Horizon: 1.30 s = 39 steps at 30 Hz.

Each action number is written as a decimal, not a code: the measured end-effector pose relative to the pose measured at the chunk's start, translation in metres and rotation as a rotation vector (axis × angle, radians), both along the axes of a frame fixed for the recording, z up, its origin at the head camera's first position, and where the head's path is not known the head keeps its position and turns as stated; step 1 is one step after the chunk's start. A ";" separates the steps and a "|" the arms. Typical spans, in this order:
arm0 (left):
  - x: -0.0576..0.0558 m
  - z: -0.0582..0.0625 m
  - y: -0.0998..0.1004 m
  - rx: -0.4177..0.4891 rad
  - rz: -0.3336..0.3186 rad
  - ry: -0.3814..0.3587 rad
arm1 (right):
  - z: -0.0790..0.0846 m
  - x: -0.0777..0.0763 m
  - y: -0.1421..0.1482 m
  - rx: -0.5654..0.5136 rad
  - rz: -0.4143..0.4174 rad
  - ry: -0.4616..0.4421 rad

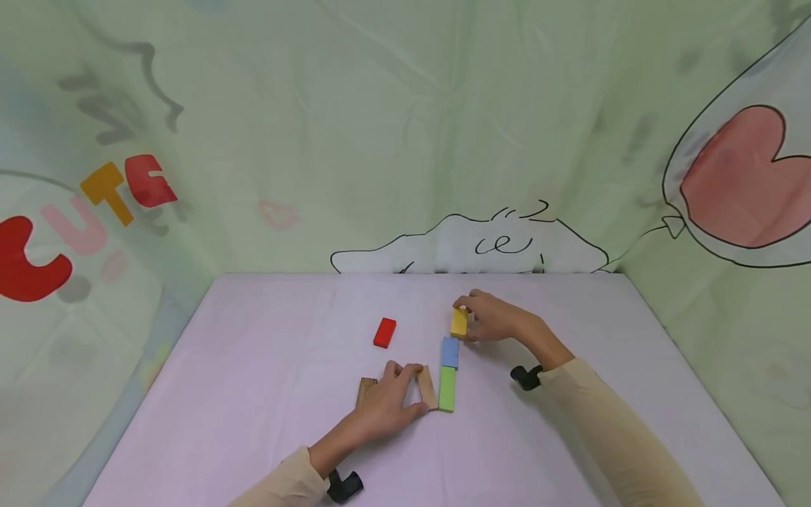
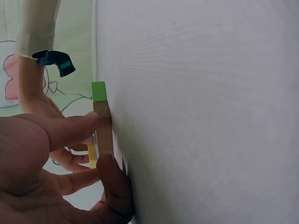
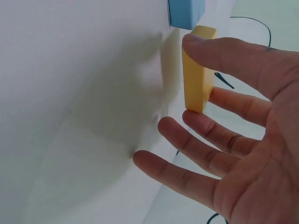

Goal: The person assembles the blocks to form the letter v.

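Observation:
My right hand (image 1: 497, 317) pinches a yellow block (image 1: 459, 322) between thumb and fingertips, just beyond the far end of a blue block (image 1: 450, 352). In the right wrist view the yellow block (image 3: 196, 70) sits a little off the tabletop, its shadow beside it, with a small gap to the blue block (image 3: 186, 13). A green block (image 1: 447, 389) lies end to end with the blue one, nearer to me. With thumb and fingers my left hand (image 1: 383, 405) holds a light wooden block (image 1: 427, 389), slightly slanted, its near end by the green block.
A darker brown wooden block (image 1: 365, 389) lies left of the left hand, partly hidden by it. Farther back is a red block (image 1: 384, 333). The table (image 1: 272, 338) has a pale cloth, and a printed curtain (image 1: 380, 141) hangs behind its far edge.

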<state>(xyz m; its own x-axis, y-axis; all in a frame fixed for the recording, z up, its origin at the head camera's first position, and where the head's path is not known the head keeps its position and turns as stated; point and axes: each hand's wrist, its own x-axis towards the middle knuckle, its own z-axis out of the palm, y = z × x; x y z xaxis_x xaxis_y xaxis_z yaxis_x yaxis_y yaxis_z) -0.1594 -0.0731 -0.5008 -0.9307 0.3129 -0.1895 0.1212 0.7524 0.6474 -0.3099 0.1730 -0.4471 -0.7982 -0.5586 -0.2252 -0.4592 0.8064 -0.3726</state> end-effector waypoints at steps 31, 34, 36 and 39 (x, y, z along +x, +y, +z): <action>0.001 0.001 0.000 0.000 -0.004 0.010 | -0.015 -0.007 -0.003 0.008 0.031 0.007; 0.001 0.001 0.000 0.000 -0.004 0.012 | -0.018 -0.006 0.003 -0.049 0.028 0.002; 0.002 0.001 -0.001 -0.001 -0.006 0.014 | -0.022 -0.006 0.007 -0.094 0.022 -0.002; 0.002 0.001 -0.001 -0.002 -0.008 0.017 | -0.030 -0.007 0.013 -0.154 0.003 -0.005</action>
